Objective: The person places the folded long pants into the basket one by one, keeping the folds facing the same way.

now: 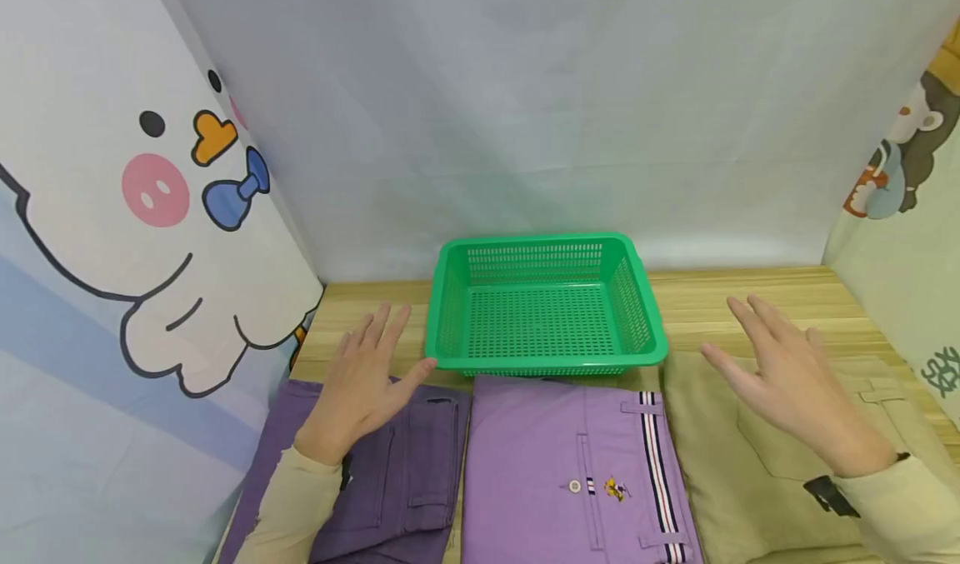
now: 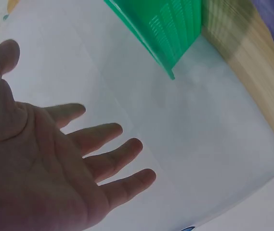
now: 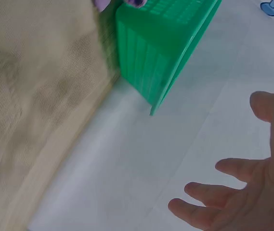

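Note:
My left hand (image 1: 358, 389) hovers with fingers spread over the dark purple folded trousers (image 1: 420, 456), left of the basket. On the other side my right hand (image 1: 798, 381) is held over the khaki folded trousers (image 1: 720, 439), fingers extended and thumb apart. Neither hand holds anything. A green plastic basket (image 1: 433, 314) with slotted walls stands between and beyond them, and its inside shows bare. Light purple folded trousers (image 1: 525, 464) lie in front of it, with a button, a small embroidered emblem and a striped waistband. Both wrist views show an open palm near the basket's outer side.
The wood-grain tabletop (image 1: 742, 301) shows around the basket. A pale cloth backdrop (image 1: 525, 114) rises behind it. Cartoon-printed panels stand at the left (image 1: 150, 239) and right (image 1: 900, 239), closing in the sides. The three garments lie side by side along the front.

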### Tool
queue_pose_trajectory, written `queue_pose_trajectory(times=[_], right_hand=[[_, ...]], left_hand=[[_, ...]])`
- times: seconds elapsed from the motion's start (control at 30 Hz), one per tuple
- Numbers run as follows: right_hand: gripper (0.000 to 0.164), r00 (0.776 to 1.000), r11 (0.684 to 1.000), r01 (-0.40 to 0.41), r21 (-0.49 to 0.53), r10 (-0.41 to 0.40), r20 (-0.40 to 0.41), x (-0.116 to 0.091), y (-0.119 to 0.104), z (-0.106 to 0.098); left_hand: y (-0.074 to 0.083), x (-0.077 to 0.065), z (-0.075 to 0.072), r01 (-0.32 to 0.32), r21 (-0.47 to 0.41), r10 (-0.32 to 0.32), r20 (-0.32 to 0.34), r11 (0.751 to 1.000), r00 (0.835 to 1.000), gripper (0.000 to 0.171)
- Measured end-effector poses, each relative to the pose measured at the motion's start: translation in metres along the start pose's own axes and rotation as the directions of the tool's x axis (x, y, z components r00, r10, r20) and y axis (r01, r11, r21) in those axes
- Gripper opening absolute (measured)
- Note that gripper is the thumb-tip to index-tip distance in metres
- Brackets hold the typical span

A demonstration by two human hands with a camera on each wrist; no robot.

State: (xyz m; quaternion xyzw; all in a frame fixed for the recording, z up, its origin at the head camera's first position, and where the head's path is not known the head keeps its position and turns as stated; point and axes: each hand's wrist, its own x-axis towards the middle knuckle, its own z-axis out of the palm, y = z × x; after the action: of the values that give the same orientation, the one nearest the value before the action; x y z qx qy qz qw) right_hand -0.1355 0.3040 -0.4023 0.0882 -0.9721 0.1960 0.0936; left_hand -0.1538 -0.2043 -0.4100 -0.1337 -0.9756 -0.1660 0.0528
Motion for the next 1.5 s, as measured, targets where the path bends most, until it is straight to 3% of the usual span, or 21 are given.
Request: queue_pose_trajectory(times=[0.2,0.37,0.6,0.77,0.83,0.93,1.23,1.3,1.5], right_hand=[[0.081,1.000,0.980,0.005,0.201,-0.002,-0.011,-0.003,-0.026,0.006],[0.077,1.000,0.906,-0.022,0.422,0.020,0.010,-0.009,-0.058,0.020],[0.072,0.992,0.744,-0.079,0.664,-0.009,0.128,-0.018,-0.097,0.039],[0.063,0.976,0.550,-0.166,0.818,-0.028,0.217,-0.029,-0.120,0.056],[0.061,0.967,0.489,-0.195,0.850,-0.049,0.250,-0.032,-0.128,0.064],[0.061,0.951,0.437,-0.236,0.868,-0.078,0.298,-0.034,-0.139,0.075],[0.067,0.893,0.352,-0.388,0.852,-0.083,0.442,-0.034,-0.172,0.116],[0.069,0.874,0.346,-0.416,0.841,-0.103,0.475,-0.033,-0.178,0.126],[0.071,0.822,0.289,-0.492,0.821,-0.156,0.547,-0.028,-0.200,0.152]], left_hand=[[-0.002,-0.006,0.005,0.020,-0.136,-0.030,-0.072,0.990,0.997,0.086],[-0.004,-0.012,0.008,0.094,-0.261,-0.128,-0.114,0.961,0.985,0.088],[-0.012,-0.024,0.010,0.216,-0.415,-0.256,-0.042,0.884,0.966,0.094],[-0.018,-0.031,0.009,0.296,-0.448,-0.319,0.026,0.844,0.948,0.097],[-0.021,-0.034,0.009,0.324,-0.446,-0.343,0.039,0.835,0.939,0.097],[-0.027,-0.037,0.011,0.361,-0.434,-0.377,0.052,0.825,0.925,0.098],[-0.053,-0.047,0.019,0.432,-0.417,-0.434,0.096,0.800,0.896,0.100],[-0.061,-0.048,0.021,0.443,-0.398,-0.443,0.099,0.803,0.891,0.098],[-0.088,-0.054,0.027,0.476,-0.318,-0.479,0.076,0.820,0.875,0.098]])
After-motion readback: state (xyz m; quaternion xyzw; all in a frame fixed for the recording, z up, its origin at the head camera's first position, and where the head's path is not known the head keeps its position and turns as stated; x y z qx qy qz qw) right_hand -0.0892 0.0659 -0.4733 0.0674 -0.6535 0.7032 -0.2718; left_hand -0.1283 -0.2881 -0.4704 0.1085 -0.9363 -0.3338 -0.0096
